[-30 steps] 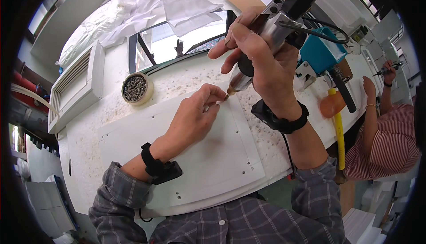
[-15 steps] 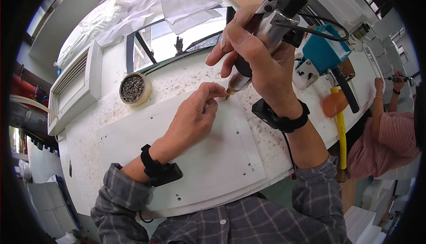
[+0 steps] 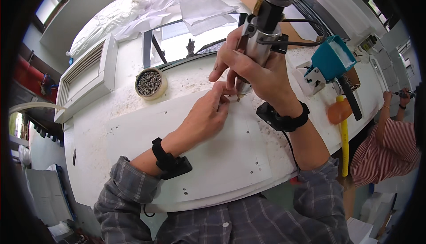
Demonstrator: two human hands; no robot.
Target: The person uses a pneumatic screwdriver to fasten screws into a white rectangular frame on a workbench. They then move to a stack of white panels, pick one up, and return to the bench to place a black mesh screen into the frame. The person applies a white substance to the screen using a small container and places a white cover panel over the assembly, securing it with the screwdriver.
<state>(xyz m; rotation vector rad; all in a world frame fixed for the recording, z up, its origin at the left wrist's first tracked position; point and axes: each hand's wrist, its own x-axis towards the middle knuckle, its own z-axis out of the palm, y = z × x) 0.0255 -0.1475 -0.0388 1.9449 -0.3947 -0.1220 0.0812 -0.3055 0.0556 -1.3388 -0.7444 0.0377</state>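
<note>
My right hand [image 3: 257, 73] is wrapped round the silver barrel of a power screwdriver [image 3: 261, 48], which stands nearly upright. Its tip meets the white panel [image 3: 195, 150] near the far right corner. Beside the tip, my left hand [image 3: 208, 115] is closed in a pinch with its fingertips almost touching the driver. Whatever lies between those fingers is too small to make out. Several small dark screws sit in the panel near its edges and corners. A round tub of screws [image 3: 150, 84] stands beyond the panel, to the left of my hands.
Behind the tub lie a dark-framed glass pane [image 3: 177, 44] and white plastic sheeting [image 3: 120, 22]. At left is a white louvred frame [image 3: 86, 77]. A teal tool [image 3: 332, 59], an orange piece [image 3: 338, 112] and a yellow hose [image 3: 344, 148] lie right. Another person [image 3: 386, 142] works far right.
The screwdriver has swung more upright, and its tip sits lower against the panel. My left fingers stay pinched beside it. The whole view has shifted a little.
</note>
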